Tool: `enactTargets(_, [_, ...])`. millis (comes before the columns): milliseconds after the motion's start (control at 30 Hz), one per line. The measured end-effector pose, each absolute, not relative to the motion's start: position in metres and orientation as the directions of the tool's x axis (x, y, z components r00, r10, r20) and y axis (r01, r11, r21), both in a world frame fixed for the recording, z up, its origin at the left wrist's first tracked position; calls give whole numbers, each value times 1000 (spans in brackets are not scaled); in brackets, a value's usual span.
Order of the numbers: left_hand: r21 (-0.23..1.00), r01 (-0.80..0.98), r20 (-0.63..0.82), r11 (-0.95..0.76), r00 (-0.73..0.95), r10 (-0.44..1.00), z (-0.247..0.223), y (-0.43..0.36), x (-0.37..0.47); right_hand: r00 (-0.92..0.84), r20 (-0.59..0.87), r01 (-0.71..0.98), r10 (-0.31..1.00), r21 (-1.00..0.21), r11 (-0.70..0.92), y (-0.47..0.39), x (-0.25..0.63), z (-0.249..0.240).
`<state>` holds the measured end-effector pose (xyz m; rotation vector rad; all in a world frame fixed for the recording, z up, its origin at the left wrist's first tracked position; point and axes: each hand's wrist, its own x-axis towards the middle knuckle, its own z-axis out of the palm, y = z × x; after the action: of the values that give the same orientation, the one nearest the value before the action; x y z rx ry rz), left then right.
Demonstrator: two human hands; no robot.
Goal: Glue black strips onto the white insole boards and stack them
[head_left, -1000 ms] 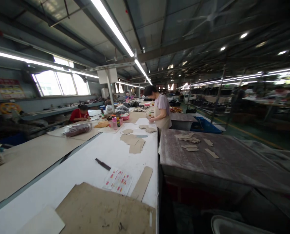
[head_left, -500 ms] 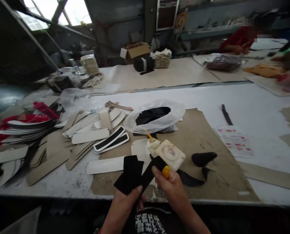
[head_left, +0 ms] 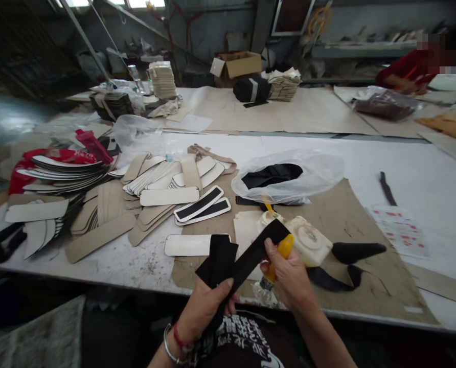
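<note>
At the lower centre of the frame, the fingers of the left hand [head_left: 206,306] are closed around several black strips [head_left: 221,258]. The right hand [head_left: 291,276] pinches the upper end of one strip and also grips a yellow-handled brush [head_left: 286,247], whose blurred bristles are perhaps coated. Just beyond, a whitish container [head_left: 310,241] rests on a brown board [head_left: 352,222] on the desk [head_left: 360,161].

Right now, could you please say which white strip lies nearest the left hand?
The plain strip partly behind the black pieces in the left hand; other white strips lie farther back.
</note>
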<state>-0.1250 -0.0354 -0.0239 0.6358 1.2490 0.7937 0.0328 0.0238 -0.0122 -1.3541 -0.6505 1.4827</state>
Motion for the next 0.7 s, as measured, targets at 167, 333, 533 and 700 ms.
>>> enactTargets(167, [790,-143,-565,597,210,798,-38,-36,-197,319,-360,-339,877,-907,-249,46,1,2])
enactTargets(333, [803,-195,-589,563,-113,800,-66,-36,-276,325,-260,-64,910,-965,-253,52,-6,-2])
enactTargets(533, [757,-214,-652,617,-297,697,-108,-14,-338,273,-257,372,927,-861,-348,34,-13,-11])
enactTargets(700, [727,-160,-687,668,-188,702,-135,10,-346,-137,-353,723,925,-674,-150,32,-65,-43])
